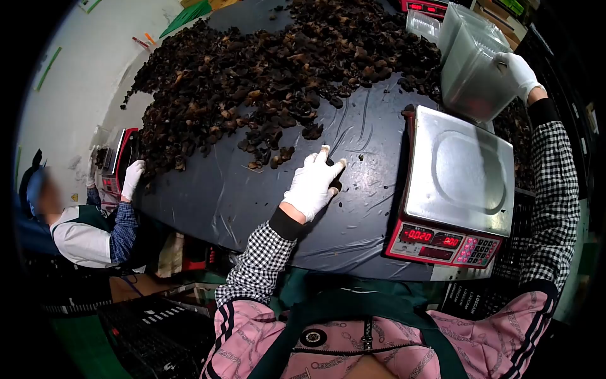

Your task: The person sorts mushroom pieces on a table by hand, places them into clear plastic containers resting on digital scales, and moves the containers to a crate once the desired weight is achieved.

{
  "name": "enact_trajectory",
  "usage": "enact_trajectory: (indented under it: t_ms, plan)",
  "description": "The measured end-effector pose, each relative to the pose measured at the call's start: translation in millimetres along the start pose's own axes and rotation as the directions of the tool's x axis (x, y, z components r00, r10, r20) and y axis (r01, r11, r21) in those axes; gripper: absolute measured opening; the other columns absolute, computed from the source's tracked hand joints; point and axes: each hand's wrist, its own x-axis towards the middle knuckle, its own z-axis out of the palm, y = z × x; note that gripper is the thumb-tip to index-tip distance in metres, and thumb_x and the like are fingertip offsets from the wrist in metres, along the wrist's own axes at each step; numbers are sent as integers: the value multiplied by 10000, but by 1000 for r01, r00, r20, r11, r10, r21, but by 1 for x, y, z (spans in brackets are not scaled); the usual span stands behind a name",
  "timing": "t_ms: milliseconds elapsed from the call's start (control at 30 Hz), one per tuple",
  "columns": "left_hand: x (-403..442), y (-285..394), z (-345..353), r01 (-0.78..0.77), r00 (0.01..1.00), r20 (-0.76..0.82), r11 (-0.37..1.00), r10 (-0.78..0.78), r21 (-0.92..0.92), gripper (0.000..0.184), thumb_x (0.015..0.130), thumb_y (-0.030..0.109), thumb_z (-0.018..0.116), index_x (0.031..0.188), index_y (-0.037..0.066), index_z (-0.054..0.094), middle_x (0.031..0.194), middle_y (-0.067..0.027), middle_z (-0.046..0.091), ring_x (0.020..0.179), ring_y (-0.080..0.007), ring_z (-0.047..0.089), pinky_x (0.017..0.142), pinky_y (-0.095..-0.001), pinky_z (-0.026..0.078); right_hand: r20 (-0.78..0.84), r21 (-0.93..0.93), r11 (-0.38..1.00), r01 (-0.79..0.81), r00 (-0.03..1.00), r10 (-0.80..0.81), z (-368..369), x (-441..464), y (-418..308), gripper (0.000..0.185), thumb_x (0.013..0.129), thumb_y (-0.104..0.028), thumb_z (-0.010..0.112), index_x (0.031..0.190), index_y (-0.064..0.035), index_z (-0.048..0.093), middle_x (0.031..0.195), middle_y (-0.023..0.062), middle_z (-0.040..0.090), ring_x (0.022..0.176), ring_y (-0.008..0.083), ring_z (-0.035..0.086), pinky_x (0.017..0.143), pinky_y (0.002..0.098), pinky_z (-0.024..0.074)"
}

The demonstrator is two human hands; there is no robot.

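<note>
My left hand (310, 189), in a white glove, is over the dark table covering (208, 202), its fingers curled round a dark wood ear mushroom piece (336, 184) that shows between thumb and fingers. A large heap of the same brown-black wood ear mushrooms (252, 82) spreads just beyond it. At the far right, my gloved right hand (519, 72) grips the edge of a clear plastic container (476, 79), part of a nested stack standing on end. Below that stack is a red digital scale (464, 170) with a bare steel pan; its display is lit.
A co-worker in a cap and apron (85, 234) stands on the left, one gloved hand at the heap's edge beside another scale (113, 161). A third scale (426, 7) sits at the top right, near a clear tray (423, 25). Black crates (154, 331) stand below the table.
</note>
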Motion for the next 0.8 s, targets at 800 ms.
enact_trajectory:
  t_ms: [800]
  plan:
    - [68,-86,28,60,823,-536,967,-190,-249,214,761,-21,690,962,48,670,960,-136,681,923,-330,670,834,-387,548,-519,114,992,46,854,20,-105,-104,-105,215,939,-176,697,1133,-95,656,964,162,715,822,356,694,666,380,539]
